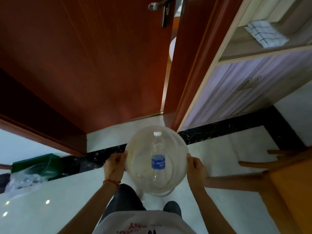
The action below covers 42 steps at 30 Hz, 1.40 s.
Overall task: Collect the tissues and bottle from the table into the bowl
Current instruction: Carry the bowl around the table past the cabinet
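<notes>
I hold a large clear plastic bowl (179,149) in front of me, above the floor. My left hand (116,164) grips its left rim and my right hand (195,168) grips its right rim. Inside the bowl lies a clear plastic bottle (158,157) with a white cap and a blue label, cap pointing away from me. No tissues can be made out in the bowl.
A red-brown door (84,56) stands slightly ajar straight ahead. A cabinet with lilac doors (244,92) is at the right, a wooden table edge (290,191) at the lower right. A green dustpan (42,164) and a plastic bag (22,181) lie on the floor at the left.
</notes>
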Available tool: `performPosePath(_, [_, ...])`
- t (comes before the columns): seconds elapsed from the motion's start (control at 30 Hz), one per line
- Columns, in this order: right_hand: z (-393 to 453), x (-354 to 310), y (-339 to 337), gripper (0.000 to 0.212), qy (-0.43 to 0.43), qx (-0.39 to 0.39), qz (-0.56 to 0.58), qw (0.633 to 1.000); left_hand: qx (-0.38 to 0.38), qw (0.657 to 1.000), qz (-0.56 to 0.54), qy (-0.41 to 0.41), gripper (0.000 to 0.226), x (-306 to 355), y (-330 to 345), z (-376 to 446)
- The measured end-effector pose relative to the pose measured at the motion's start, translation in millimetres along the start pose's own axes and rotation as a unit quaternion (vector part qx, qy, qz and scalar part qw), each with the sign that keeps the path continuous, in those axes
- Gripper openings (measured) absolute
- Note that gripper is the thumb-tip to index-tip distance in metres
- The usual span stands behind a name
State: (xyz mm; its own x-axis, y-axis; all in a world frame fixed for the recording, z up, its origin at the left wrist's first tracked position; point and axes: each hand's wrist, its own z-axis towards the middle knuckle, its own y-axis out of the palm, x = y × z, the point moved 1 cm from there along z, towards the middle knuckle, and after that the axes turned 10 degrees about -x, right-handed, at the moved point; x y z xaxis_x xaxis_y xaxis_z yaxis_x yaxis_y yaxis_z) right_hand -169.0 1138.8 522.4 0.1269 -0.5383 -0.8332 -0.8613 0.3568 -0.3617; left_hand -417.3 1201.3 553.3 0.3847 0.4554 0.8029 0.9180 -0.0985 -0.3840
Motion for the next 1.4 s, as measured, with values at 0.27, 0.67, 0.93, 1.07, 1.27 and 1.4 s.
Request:
performPosePath(0.27, [31.8,-26.8,-0.3,0.028,0.068,0.075,0.057,0.993,-0.088,0.993,0.042,0.059,0.025,55.9,20.0,73.4])
performPosePath(0.67, [66.2,-19.2,-95.3,0.024,0.112,0.21,0.144,0.961,-0.226,0.967,0.084,0.085,0.039,127.7,151.7,109.4])
performPosePath(0.93, [77.0,-6.1,-151.6,0.03,0.123,0.284,0.177,0.934,-0.301,0.939,0.119,0.113,0.036,179.8,230.3,105.5])
performPosePath(1.07, [86.4,-3.3,-173.6,0.024,0.133,0.322,0.202,0.915,-0.335,0.921,0.144,0.133,0.036,200.1,267.3,112.2])
performPosePath(1.27, [112.6,-1.2,-206.6,0.021,0.152,0.377,0.213,0.889,-0.385,0.896,0.165,0.149,0.025,235.2,338.1,123.2])
performPosePath(1.4, [133.7,0.0,-228.8,0.02,0.173,0.42,0.224,0.862,-0.417,0.874,0.197,0.156,0.03,260.8,388.0,137.7])
